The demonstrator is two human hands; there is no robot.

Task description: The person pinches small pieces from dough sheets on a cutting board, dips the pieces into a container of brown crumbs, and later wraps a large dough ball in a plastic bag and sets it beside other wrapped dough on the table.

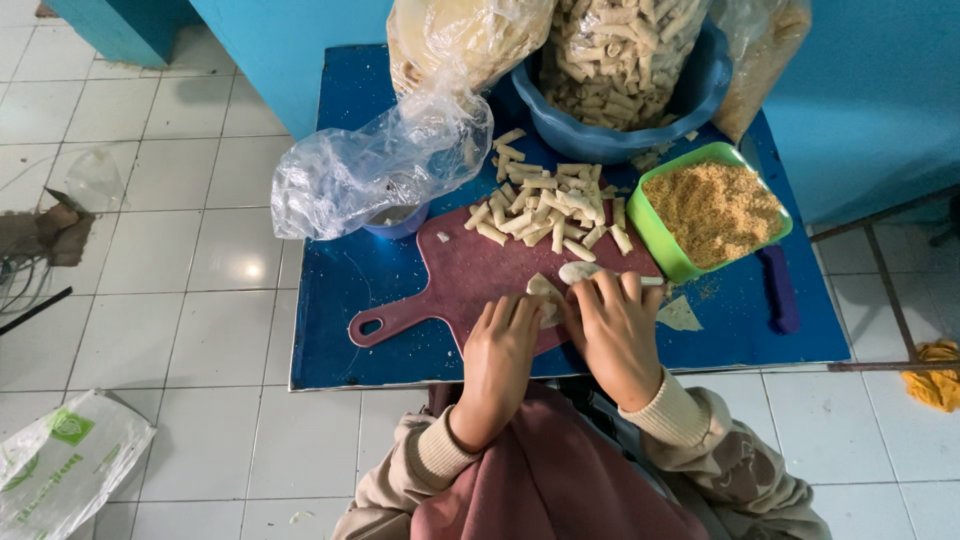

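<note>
clear bag (375, 170): crumpled, on blue table, left of board
filled bags (610, 50): clear, standing in and beside blue basin
floor bag (65, 460): white-green, flat, bottom left

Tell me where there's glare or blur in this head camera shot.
Head view: soft, even light; bright glare on the floor tile and shiny highlights on the clear plastic bag. The left hand and right hand on the cutting board look slightly soft. Edges bow from wide-angle distortion.

A low blue table (340, 330) stands on a white tiled floor (180, 300) that shines with light to the left of the hands. Blue walls (860, 100) rise beyond them, and a yellow cloth (935, 385) lies far right.
</note>
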